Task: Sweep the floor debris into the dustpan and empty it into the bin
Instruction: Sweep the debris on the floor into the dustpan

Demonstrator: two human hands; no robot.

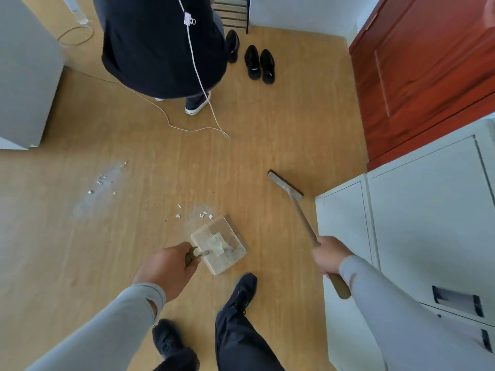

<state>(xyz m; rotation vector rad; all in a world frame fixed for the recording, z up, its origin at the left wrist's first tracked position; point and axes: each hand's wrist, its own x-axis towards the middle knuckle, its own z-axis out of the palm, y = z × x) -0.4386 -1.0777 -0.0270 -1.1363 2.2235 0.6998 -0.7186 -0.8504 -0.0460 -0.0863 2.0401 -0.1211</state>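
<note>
It looked like an office or staff room rather than a home: pale metal cabinets (417,210) with label slots lined the right wall beside a red wooden door (428,76), on wood-pattern floor (267,145), with black shoes (259,64) near a slatted rack (230,12).

One head-worn wide-angle cam only; floor (254,156) is viewed steeply from above, facing fwd/down. Both hands are seen close, lower frame.

dustpan (218,243): 1 | broom (286,186): 1 | loose black shoes (259,65): 3 (none worn) | white debris bits (203,215): perhaps a dozen, two clusters, too small to count | hands: 2
</note>
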